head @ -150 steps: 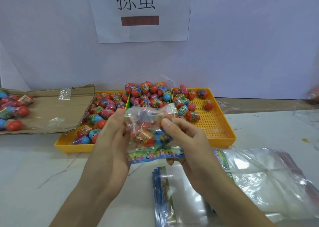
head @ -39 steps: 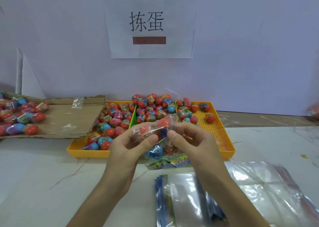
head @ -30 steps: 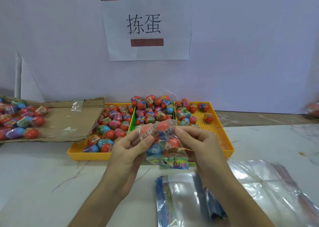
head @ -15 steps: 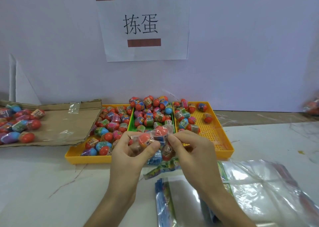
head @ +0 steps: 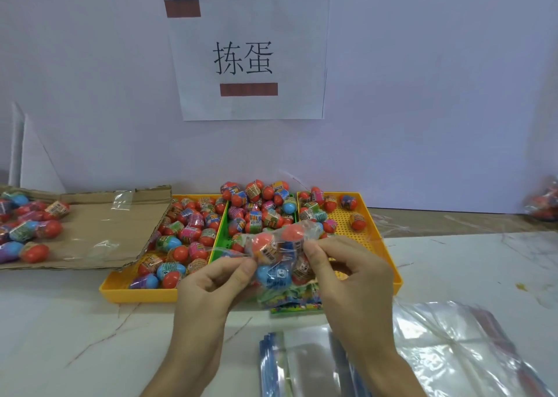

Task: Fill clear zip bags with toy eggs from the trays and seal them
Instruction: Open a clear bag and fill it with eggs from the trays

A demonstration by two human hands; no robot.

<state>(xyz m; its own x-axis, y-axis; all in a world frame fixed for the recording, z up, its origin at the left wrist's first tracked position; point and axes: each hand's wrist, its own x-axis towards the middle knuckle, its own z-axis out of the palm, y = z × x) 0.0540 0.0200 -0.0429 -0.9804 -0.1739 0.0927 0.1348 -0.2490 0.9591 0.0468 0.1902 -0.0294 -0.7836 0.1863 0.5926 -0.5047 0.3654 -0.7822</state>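
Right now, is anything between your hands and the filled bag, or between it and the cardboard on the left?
No. Both the left hand and right hand pinch the filled bag at its top. Toward the cardboard only the low yellow tray of eggs lies below the path.

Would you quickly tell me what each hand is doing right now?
Left hand: pinching the clear egg-filled zip bag.
Right hand: pinching the same bag.
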